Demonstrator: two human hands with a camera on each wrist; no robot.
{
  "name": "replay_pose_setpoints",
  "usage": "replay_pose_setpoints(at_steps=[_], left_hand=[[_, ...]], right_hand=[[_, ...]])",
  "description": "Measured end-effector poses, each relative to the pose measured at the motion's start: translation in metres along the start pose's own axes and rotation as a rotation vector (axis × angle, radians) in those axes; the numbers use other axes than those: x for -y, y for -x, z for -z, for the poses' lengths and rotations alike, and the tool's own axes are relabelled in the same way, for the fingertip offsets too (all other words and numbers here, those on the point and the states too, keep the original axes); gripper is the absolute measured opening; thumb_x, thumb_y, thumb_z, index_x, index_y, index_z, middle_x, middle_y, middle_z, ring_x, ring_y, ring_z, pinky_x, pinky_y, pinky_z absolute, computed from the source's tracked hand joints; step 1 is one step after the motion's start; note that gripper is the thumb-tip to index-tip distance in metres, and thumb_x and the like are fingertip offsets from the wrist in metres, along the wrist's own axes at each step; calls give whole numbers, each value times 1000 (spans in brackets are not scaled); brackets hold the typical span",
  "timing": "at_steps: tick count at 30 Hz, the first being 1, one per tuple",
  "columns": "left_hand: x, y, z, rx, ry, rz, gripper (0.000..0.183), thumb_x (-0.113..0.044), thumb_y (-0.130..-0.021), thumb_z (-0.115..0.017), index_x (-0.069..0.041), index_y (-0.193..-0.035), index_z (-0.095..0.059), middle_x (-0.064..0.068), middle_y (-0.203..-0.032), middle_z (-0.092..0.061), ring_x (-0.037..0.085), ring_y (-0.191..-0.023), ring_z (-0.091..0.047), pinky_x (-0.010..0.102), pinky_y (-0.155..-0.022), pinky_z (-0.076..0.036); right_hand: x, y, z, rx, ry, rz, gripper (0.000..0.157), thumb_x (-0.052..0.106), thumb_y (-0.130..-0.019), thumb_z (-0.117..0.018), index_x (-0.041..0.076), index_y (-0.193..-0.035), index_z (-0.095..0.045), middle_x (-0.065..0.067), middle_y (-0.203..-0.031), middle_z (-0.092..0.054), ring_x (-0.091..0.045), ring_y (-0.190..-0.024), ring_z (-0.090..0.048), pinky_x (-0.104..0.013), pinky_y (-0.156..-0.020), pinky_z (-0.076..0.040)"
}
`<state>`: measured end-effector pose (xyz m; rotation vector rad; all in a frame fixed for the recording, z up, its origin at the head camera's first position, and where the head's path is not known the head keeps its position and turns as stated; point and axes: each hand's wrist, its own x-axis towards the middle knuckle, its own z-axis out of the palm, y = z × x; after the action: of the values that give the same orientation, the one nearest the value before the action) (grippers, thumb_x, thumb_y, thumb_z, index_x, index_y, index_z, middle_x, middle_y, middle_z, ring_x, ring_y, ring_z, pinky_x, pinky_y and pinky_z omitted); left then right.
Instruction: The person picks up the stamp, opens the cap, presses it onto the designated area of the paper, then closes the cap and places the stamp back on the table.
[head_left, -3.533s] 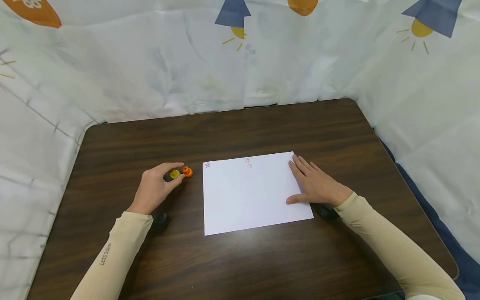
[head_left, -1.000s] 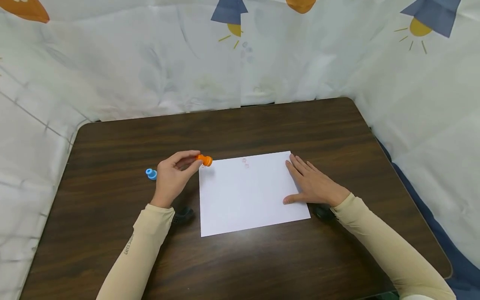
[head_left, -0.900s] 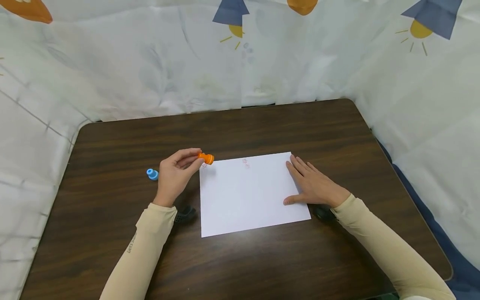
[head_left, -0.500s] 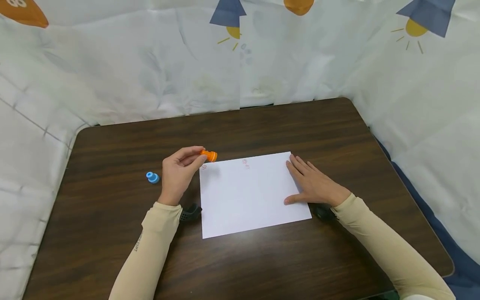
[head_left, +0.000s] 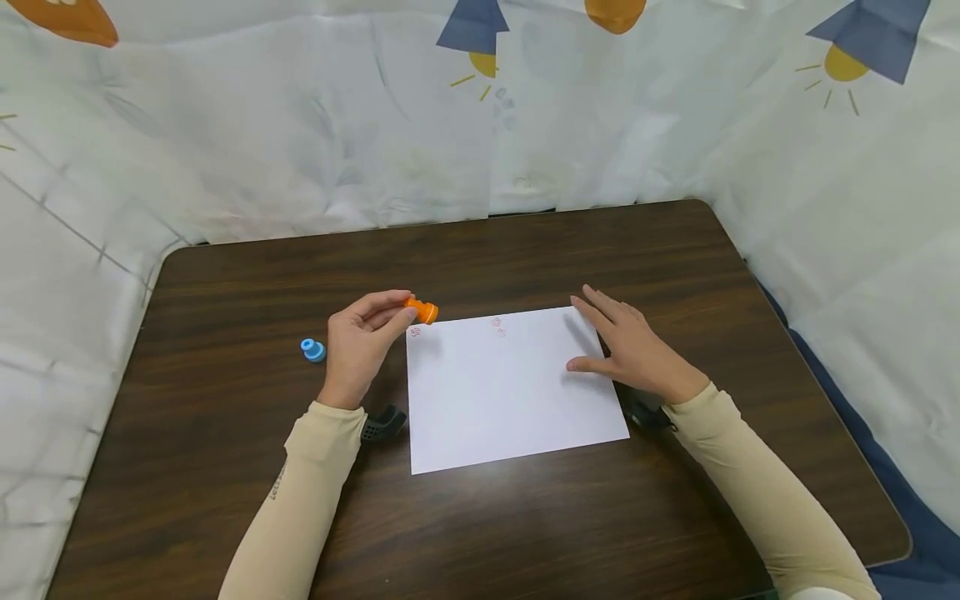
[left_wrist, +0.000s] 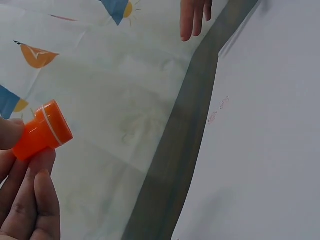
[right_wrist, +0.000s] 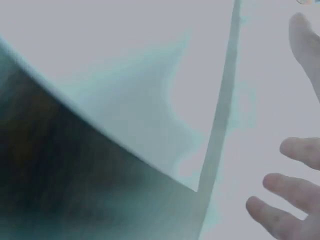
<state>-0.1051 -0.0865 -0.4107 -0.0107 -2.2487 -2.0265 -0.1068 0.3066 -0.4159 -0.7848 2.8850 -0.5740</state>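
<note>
My left hand (head_left: 360, 346) holds a small orange stamp (head_left: 424, 312) by its narrow end, between thumb and fingers, above the paper's far left corner. In the left wrist view, the orange stamp (left_wrist: 47, 131) is tilted, its wide end with a pale ring facing away from the fingers. A white sheet of paper (head_left: 510, 400) lies on the table with small red prints along its far edge. My right hand (head_left: 637, 350) hovers over the paper's right edge, fingers spread, holding nothing, its shadow on the sheet. A blue stamp (head_left: 312, 350) stands left of my left hand.
The dark wooden table (head_left: 525, 517) extends around the paper. A pale printed curtain (head_left: 300, 125) hangs along its back and sides. Dark wrist straps (head_left: 384, 424) show under both wrists.
My left hand has taken the orange stamp from the table and carried it right to the paper's corner. My right hand, flat on the paper before, has risen off it.
</note>
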Motion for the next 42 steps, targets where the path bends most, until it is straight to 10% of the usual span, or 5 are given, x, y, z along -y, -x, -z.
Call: replay_pose_setpoints(at_steps=[17, 27, 42], left_hand=[[0, 3, -5, 31, 90, 23, 35, -16, -90, -81, 4, -118, -73, -12, -102, -77, 4, -91, -76, 18, -87, -62], [1, 4, -6, 29, 72, 29, 35, -20, -91, -81, 0, -120, -75, -10, -107, -76, 6, -95, -75, 19, -87, -62], [5, 5, -8, 53, 37, 68, 36, -25, -91, -81, -1, -116, -74, -9, -105, -76, 6, -96, -75, 19, -90, -61]], right_hand=[[33, -32, 9, -474, -468, 30, 57, 11, -93, -77, 14, -146, -58, -10, -142, -62, -24, -125, -64, -48, -102, -58], [62, -50, 10, -515, -704, 74, 45, 6, -97, -69, 9, -141, -60, -16, -139, -64, -28, -122, -66, -19, -99, -54], [88, -65, -2, -435, -798, 128, 42, 11, -99, -68, 8, -140, -60, -12, -140, -63, -25, -121, -65, -30, -100, -58]])
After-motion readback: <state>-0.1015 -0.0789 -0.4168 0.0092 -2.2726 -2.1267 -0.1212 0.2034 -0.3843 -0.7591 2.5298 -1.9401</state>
